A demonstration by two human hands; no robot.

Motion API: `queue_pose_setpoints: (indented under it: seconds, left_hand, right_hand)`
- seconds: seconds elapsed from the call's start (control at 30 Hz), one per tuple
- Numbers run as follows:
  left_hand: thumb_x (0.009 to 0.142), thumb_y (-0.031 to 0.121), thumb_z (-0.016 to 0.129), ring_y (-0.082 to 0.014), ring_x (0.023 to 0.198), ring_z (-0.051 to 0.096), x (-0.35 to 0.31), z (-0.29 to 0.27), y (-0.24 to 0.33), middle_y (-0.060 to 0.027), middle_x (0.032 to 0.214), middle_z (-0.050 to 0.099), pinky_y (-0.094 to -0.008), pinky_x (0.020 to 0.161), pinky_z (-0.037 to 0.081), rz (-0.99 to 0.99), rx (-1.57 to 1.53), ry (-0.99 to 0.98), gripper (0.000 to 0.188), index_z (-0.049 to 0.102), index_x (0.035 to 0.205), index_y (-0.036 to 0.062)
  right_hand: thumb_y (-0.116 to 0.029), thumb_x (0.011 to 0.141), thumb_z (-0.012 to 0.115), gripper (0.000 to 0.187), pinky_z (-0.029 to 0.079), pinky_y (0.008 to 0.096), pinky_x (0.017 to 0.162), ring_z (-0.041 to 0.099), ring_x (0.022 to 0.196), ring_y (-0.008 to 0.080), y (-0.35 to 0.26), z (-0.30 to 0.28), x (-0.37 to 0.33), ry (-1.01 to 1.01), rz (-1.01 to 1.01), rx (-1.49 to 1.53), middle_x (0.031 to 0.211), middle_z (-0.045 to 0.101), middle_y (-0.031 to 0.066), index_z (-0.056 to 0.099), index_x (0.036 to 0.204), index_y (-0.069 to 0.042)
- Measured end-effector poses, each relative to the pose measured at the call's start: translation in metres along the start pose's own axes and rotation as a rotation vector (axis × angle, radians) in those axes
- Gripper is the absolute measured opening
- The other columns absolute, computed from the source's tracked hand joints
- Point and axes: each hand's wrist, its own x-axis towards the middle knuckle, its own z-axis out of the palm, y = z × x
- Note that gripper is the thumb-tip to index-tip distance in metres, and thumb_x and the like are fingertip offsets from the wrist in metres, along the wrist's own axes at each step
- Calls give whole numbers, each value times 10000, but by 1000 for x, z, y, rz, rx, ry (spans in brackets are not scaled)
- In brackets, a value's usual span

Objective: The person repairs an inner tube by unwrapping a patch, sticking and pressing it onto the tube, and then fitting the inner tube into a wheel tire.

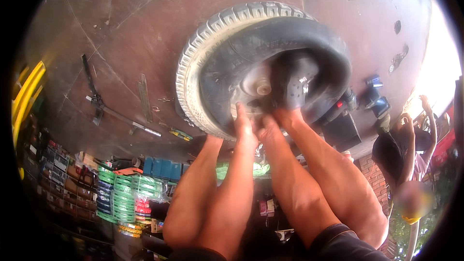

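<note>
- Left hand (245,126): at the near edge of the wheel, thumb raised toward the hub; the other fingers are hidden or blurred, so I cannot tell how tightly they close.
- Right hand (270,129): just beside the left, at the same near edge; its fingertips are blurred and I cannot tell whether they grip.
- Motorcycle-type wheel (252,79): directly beyond both hands, most of it stretching away from them.
- Hub (263,87): ahead of the hands and between them and the wheel's far side.
- Dark rubber ring (295,34): arches over the wheel beyond the hands, leaning out to their right; whether it is an inner tube or a tyre wall I cannot tell.
- Pale, blocky tyre tread (185,72): curves round on the left and far side of the grip.
- Dark perforated shoe (296,87): ahead and right of the right hand, within the ring, near the hub.
- Bare legs (345,183): outside the forearms, one on each side.
- Yellow-handled hand tool (181,134): on the floor (135,34), left of the left hand.
- Long metal-and-black bar tool (123,117): farther left.
- Blue-and-black power tool (374,97): well right of the right hand, beside a red-and-black one (342,108).
- Green packaged coils (126,193): left of the grip, toward the body side.
- Co-worker (401,150): far right of the grip, arms lifted.
</note>
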Motion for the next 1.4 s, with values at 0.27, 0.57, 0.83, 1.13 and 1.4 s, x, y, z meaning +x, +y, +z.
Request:
queue_pose_setpoints:
  seconds: [0.27, 0.57, 0.83, 1.13, 1.4]
  left_hand:
    - [901, 635, 491, -168, 826, 613, 13, 22, 7, -97, 1033, 625, -286, 579, 502, 14, 81, -6, 653, 527, 1217, 65]
    - [899, 602, 525, -75, 860, 555, 7, 38, 44, 23, 1074, 601, -166, 563, 402, 18, -182, -122, 535, 523, 1205, 163]
    - [969, 512, 442, -238, 1106, 540, 0, 50, 35, -92, 1274, 519, -362, 917, 476, 46, -282, -324, 579, 438, 1340, 67]
    - [950, 546, 470, -225, 1065, 556, 23, 21, 21, -101, 1256, 551, -320, 826, 523, 40, -307, -295, 610, 455, 1332, 72]
    - [938, 529, 509, -178, 924, 588, 24, 31, 5, -76, 1157, 580, -234, 630, 518, 42, -257, -216, 554, 504, 1259, 77]
  right_hand:
    - [-14, 938, 346, 351, 523, 419, 957, 586, 1129, 315, -22, 45, -31, 178, -40, -230, 1262, 552, 240, 479, 1259, 35]
    - [-28, 923, 397, 236, 544, 271, 569, 574, 752, 163, -32, 69, -25, 205, -31, -190, 916, 566, 80, 521, 1123, -51]
    - [-123, 977, 445, 157, 556, 229, 606, 589, 894, 137, -45, 66, -8, 400, -193, 31, 1019, 599, 1, 552, 1084, -164]
    - [-52, 942, 428, 207, 575, 248, 639, 596, 885, 181, -15, 36, 8, 255, -203, 54, 1026, 579, 54, 527, 1118, -97]
    - [14, 904, 419, 262, 588, 273, 664, 605, 872, 225, -30, -35, 46, -174, -296, -3, 1032, 560, 107, 502, 1149, -29]
